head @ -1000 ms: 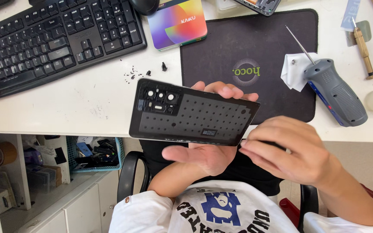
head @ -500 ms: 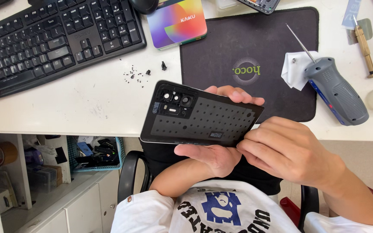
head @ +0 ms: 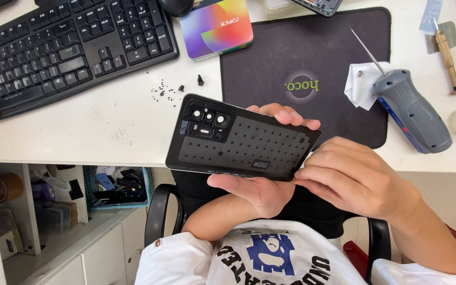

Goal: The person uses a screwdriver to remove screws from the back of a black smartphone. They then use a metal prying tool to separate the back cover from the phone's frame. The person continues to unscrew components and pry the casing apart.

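- The desk [head: 106, 132] is white and carries the tools along its far side, which leaves the near edge free for the hands to work just in front of the body.
- A black keyboard [head: 69, 47] sits at the far left, well apart from the work.
- A dark mat [head: 312, 58] lies to the right of the keyboard; on it rests a grey electric screwdriver [head: 410, 108] with its thin bit pointing away, beside a crumpled white wipe [head: 362, 84].
- The phone back cover [head: 241, 140] is held over the desk's near edge, inner face up and tilted toward the camera, seemingly so the inside can be looked over.
- The left hand [head: 262, 187] cradles the cover from beneath, fingers curling over its far edge to steady it.
- The right hand [head: 354, 179] is closed at the cover's right corner, fingertips pinching or picking at the edge; whether it grips something small I cannot tell.
- The cover is black and glossy at the rim, with a grid of small dots across a grey liner and a cluster of round camera openings at its upper left.
- Tiny dark screws [head: 164, 92] lie scattered on the desk just beyond the cover.
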